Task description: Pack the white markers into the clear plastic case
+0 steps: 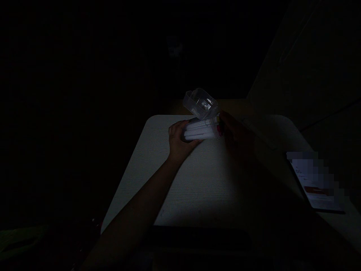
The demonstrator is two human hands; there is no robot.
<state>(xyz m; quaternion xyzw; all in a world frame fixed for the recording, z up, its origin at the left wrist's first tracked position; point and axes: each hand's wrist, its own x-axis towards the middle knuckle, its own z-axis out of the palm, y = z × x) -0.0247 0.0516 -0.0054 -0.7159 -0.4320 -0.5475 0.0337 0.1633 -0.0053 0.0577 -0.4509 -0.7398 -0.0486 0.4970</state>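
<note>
Both hands point(205, 137) grip the white bundle point(200, 130), clear case point(200, 102) just above.

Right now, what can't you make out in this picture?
- Right hand: head view, in deep shadow; its grip is unclear.
- White bundle: left hand covers one end; what it consists of is unclear.
- Clear container: contents lost in glare.
- Flat sheet: blurred, unreadable.
- Beyond the table: darkness.

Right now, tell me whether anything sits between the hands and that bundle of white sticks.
Nothing visible does. The left hand already grips the white bundle at one end, the right hand at the other, below the clear lid.
</note>
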